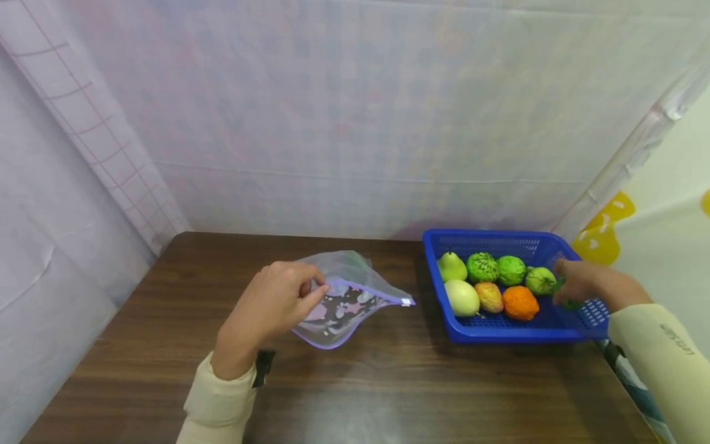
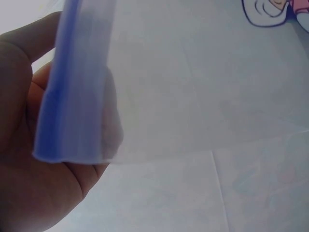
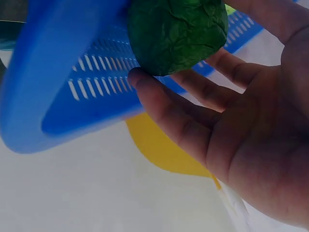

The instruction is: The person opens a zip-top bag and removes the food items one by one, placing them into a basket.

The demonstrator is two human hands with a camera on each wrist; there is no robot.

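My left hand (image 1: 272, 302) pinches the purple-edged mouth of a clear zip bag (image 1: 344, 313) printed with cartoon figures. A white slider (image 1: 407, 302) sits at the bag's right corner, and the mouth gapes. In the left wrist view, the purple zip strip (image 2: 60, 96) crosses in front of the fingers. At the right end of a blue basket (image 1: 516, 336), my right hand (image 1: 588, 283) holds a dark green wrinkled fruit (image 3: 178, 36) by its fingertips. The right wrist view shows fingers under and behind this fruit; the thumb's tip is out of frame.
Inside the basket lie a green pear (image 1: 452, 268), a pale yellow-green round fruit (image 1: 462, 298), a red-yellow fruit (image 1: 489, 297), an orange one (image 1: 520, 303) and several bumpy green ones (image 1: 482, 267). The basket stands at the right of a brown wooden table (image 1: 355, 394), near the cloth-covered back wall (image 1: 344, 123).
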